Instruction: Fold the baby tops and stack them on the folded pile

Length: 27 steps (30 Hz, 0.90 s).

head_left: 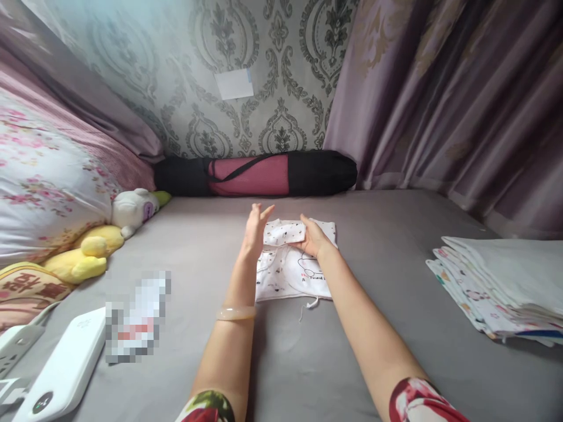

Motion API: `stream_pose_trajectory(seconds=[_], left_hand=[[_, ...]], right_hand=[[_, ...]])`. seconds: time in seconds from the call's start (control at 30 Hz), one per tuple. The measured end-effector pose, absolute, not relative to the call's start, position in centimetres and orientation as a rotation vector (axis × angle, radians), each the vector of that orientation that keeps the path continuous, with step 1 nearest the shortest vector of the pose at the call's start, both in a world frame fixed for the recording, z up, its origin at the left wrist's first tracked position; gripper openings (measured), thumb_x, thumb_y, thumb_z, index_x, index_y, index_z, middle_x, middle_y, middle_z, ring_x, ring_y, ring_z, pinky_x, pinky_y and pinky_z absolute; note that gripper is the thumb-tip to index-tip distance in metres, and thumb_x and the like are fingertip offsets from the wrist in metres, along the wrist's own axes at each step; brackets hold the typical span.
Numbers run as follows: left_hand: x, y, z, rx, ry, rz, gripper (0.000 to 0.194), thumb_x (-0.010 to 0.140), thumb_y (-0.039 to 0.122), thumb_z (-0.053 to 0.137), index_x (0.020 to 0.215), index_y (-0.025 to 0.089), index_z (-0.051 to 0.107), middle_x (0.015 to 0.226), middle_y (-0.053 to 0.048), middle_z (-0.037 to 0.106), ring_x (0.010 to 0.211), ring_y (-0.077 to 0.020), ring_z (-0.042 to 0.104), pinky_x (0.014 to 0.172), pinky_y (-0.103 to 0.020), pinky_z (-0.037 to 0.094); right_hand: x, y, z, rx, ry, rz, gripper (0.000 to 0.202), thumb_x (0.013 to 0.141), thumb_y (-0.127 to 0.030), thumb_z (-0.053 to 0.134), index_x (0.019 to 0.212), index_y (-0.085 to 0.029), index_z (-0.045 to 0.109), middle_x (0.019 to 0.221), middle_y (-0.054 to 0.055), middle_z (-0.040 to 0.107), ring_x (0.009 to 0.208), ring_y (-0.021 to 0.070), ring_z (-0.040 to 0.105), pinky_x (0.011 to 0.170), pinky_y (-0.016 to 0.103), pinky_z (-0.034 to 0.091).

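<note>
A small white baby garment (272, 278) with tiny dark prints and a line drawing lies on the grey sheet in front of me, partly folded. My right hand (314, 237) grips a folded, printed flap of it, thumb on top and fingers underneath. At the flap's left end, my left hand (255, 231) is upright with its fingers stretched and apart, beside the cloth; whether it touches the edge is hard to see. From the garment's lower edge a white tie string (311, 303) trails onto the sheet.
Folded cloths (497, 287) are stacked at the right. A white power bank (65, 363), a power strip (17, 346) and a blurred-out item (138, 316) lie at the left, near plush toys (134, 210) and a floral pillow (48, 176). A black-and-pink roll bag (255, 174) lies along the wall.
</note>
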State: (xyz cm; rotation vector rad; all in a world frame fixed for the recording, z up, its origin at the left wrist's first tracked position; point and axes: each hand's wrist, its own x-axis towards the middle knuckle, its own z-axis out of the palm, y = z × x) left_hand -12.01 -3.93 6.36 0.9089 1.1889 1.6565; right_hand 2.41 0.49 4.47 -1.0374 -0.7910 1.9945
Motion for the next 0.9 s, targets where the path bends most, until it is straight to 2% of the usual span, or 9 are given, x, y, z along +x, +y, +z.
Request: stream_pose_trajectory(seconds=[0.07,0.1,0.17,0.27,0.4,0.5,0.7,0.8,0.9], left_hand=[[-13.8,-4.0,6.2,0.830,1.248,1.726,0.054,0.096,0.059,0.035,0.129,0.018,0.046,0.119,-0.016,0.068,0.128,-0.0212,0.054,0.112,-0.039,0.034],[-14.6,-4.1,6.0,0.804,1.281,1.747,0.052,0.096,0.057,0.036,0.128,0.017,0.046,0.118,-0.016,0.069,0.125,-0.0206,0.056,0.111,-0.039,0.035],[-15.7,-4.1,5.4,0.787,1.360,1.742,0.047,0.096,0.053,0.040,0.125,0.017,0.046,0.117,-0.016,0.069,0.122,-0.0200,0.059,0.109,-0.039,0.037],[-16.2,-4.0,4.0,0.848,1.533,1.637,0.042,0.092,0.040,0.049,0.127,0.017,0.045,0.118,-0.015,0.068,0.122,-0.0200,0.058,0.108,-0.040,0.037],[-15.2,-3.7,2.2,1.112,1.746,1.415,0.059,0.080,0.022,0.058,0.136,0.019,0.041,0.122,-0.012,0.067,0.118,-0.0221,0.058,0.106,-0.040,0.039],[-14.5,-3.9,1.6,1.380,1.820,1.185,0.070,0.075,0.018,0.057,0.142,0.019,0.037,0.134,-0.014,0.060,0.113,-0.0254,0.060,0.104,-0.043,0.041],[-14.4,-4.6,1.5,1.605,1.969,0.864,0.079,0.071,0.009,0.050,0.148,0.014,0.031,0.146,-0.016,0.047,0.135,-0.0296,0.043,0.111,-0.043,0.031],[-14.7,-4.6,1.3,1.602,2.036,0.857,0.076,0.073,0.008,0.048,0.147,0.012,0.033,0.144,-0.019,0.048,0.135,-0.0315,0.043,0.110,-0.046,0.033],[-15.2,-4.4,1.0,1.516,2.085,0.923,0.071,0.074,0.012,0.051,0.144,0.014,0.038,0.135,-0.020,0.056,0.131,-0.0325,0.047,0.108,-0.048,0.035]], right_hand=[[2.2,0.5,4.3,-1.124,-0.814,1.891,0.012,0.088,-0.016,0.053,0.098,-0.015,0.060,0.081,0.006,0.070,0.082,0.0206,0.069,0.075,0.038,0.060],[2.2,0.5,4.2,-1.159,-0.832,1.839,0.017,0.082,-0.007,0.054,0.096,-0.016,0.059,0.078,0.004,0.069,0.080,0.0196,0.069,0.074,0.037,0.061],[2.2,0.6,4.3,-1.176,-0.894,1.748,0.025,0.076,0.000,0.051,0.092,-0.017,0.059,0.076,0.002,0.068,0.078,0.0187,0.069,0.074,0.036,0.061],[2.6,1.1,4.3,-1.150,-1.064,1.595,0.024,0.078,-0.005,0.048,0.094,-0.017,0.060,0.087,0.004,0.071,0.083,0.0189,0.069,0.076,0.033,0.059],[3.5,2.1,3.3,-1.277,-1.369,1.295,0.037,0.081,-0.014,0.044,0.113,-0.017,0.061,0.104,0.006,0.073,0.096,0.0208,0.068,0.084,0.034,0.055],[3.9,2.8,2.3,-1.387,-1.536,1.067,0.046,0.080,-0.016,0.044,0.124,-0.016,0.060,0.113,0.008,0.071,0.106,0.0219,0.065,0.093,0.035,0.050],[4.2,2.3,2.5,-1.550,-1.769,0.778,0.055,0.083,-0.014,0.045,0.137,-0.012,0.050,0.128,0.012,0.064,0.120,0.0223,0.057,0.103,0.032,0.041],[4.3,1.8,2.5,-1.598,-1.844,0.702,0.056,0.086,-0.013,0.042,0.142,-0.011,0.045,0.132,0.013,0.061,0.125,0.0230,0.054,0.105,0.032,0.039],[4.6,1.6,2.3,-1.657,-1.867,0.599,0.056,0.088,-0.012,0.038,0.144,-0.011,0.041,0.135,0.014,0.058,0.126,0.0259,0.052,0.106,0.037,0.039]])
